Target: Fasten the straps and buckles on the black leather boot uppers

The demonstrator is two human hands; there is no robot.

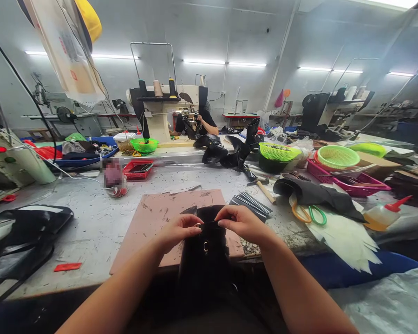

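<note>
A black leather boot upper (198,269) with a small metal buckle (205,246) stands out from my lap over the table's front edge. My left hand (176,230) pinches one end of a narrow black strap (209,225) across its upper part, thumb against fingertips. On the other side, my right hand (245,223) grips the same strap between thumb and index finger. The upper's far end rests on a pinkish cutting board (149,222). Its lower part blends into dark clothing and is hard to make out.
Right of the board lie black strips (252,205), a hammer (265,191), scissors (310,214) and a glue bottle (383,215). A red tray (138,170) sits behind it. Black leather pieces (31,236) lie left. Across the table a person (208,125) works at a sewing machine (163,116).
</note>
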